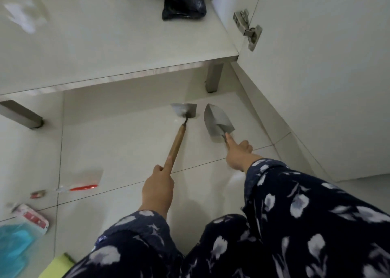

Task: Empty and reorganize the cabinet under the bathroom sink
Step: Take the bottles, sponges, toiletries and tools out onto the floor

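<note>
Our left hand point(157, 190) grips the hoe point(179, 128) handle; our right hand point(237, 153) clasps the trowel point(218, 120), both blades on the floor point(118, 142) at twelve o'clock. We lay them parallel, blades together.

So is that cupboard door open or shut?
Open: the cabinet door stands swung out at right, its hinge exposed, and the shelf inside shows.

A red-handled scraper point(69, 188) lies on the tiled floor point(118, 151).
</note>
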`<state>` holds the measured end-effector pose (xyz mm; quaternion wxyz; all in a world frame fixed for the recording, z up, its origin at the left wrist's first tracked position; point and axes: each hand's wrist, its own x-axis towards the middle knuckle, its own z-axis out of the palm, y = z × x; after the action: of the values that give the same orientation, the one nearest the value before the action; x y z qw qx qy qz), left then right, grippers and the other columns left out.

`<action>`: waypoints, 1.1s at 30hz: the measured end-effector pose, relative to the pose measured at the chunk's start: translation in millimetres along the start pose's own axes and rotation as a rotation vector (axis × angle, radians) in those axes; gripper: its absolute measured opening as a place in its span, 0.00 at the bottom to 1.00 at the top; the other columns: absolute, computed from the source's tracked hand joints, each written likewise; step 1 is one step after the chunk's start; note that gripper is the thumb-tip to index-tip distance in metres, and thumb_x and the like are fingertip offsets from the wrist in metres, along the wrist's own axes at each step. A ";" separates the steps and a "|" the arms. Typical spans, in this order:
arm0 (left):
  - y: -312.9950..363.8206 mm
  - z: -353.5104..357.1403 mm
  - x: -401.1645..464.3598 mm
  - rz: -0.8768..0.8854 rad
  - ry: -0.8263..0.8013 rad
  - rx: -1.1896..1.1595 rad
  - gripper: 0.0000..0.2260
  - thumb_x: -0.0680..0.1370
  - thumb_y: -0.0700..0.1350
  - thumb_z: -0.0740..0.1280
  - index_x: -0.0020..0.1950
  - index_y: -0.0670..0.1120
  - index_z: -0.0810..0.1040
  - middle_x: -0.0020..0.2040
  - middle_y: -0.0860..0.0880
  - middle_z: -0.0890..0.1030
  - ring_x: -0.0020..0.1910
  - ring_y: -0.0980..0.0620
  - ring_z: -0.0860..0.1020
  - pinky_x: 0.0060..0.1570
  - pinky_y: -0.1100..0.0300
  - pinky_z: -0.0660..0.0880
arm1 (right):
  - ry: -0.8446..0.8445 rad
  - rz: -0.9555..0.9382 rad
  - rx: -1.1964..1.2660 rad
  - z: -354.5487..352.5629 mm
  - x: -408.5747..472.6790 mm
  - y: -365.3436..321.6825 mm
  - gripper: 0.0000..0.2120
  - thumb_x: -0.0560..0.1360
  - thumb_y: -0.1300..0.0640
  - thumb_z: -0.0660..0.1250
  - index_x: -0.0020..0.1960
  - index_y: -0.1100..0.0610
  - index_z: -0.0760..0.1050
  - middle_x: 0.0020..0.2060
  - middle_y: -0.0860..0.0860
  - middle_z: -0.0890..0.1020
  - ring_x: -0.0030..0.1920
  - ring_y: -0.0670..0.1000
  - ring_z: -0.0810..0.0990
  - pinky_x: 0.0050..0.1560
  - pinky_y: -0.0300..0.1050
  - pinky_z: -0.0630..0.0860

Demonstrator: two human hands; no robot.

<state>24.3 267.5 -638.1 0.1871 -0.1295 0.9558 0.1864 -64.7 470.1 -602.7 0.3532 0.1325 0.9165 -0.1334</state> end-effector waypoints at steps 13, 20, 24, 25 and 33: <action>-0.6 39.9 45.6 -0.025 -0.216 0.010 0.39 0.77 0.46 0.62 0.75 0.63 0.35 0.47 0.49 0.72 0.42 0.49 0.76 0.41 0.55 0.78 | -0.016 0.005 0.042 52.0 52.8 -7.0 0.40 0.76 0.67 0.52 0.76 0.40 0.37 0.65 0.59 0.58 0.65 0.59 0.60 0.67 0.54 0.61; -0.2 41.7 52.0 -0.034 -0.251 -0.020 0.42 0.77 0.44 0.64 0.75 0.62 0.34 0.50 0.49 0.69 0.42 0.48 0.76 0.41 0.55 0.77 | -0.013 -0.040 -0.027 55.2 57.9 -6.7 0.40 0.76 0.67 0.54 0.76 0.42 0.37 0.65 0.59 0.59 0.65 0.60 0.62 0.65 0.54 0.66; -0.3 32.8 56.5 -0.023 -0.278 -0.002 0.40 0.77 0.48 0.65 0.76 0.62 0.39 0.54 0.47 0.72 0.49 0.47 0.77 0.48 0.52 0.78 | -0.010 -0.109 -0.132 39.9 52.6 -17.1 0.41 0.74 0.68 0.55 0.77 0.43 0.39 0.64 0.58 0.61 0.64 0.60 0.63 0.63 0.57 0.69; -0.3 27.8 58.2 -0.026 -0.277 0.002 0.38 0.77 0.49 0.64 0.76 0.61 0.41 0.55 0.47 0.73 0.51 0.46 0.77 0.50 0.51 0.77 | 0.001 -0.131 -0.157 34.4 49.7 -21.5 0.41 0.74 0.68 0.56 0.77 0.43 0.40 0.65 0.58 0.60 0.64 0.60 0.63 0.62 0.57 0.69; 0.2 -66.0 76.2 -0.038 -0.102 0.054 0.18 0.79 0.50 0.60 0.70 0.56 0.68 0.64 0.52 0.75 0.62 0.49 0.74 0.57 0.53 0.74 | 0.062 -0.343 -0.266 -41.7 24.2 -80.5 0.27 0.77 0.62 0.58 0.74 0.48 0.61 0.70 0.57 0.59 0.70 0.60 0.60 0.68 0.55 0.65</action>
<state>-64.5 227.4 -612.2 0.2426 -0.1326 0.9470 0.1636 -134.7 413.0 -577.3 0.3115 -0.0689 0.9455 -0.0655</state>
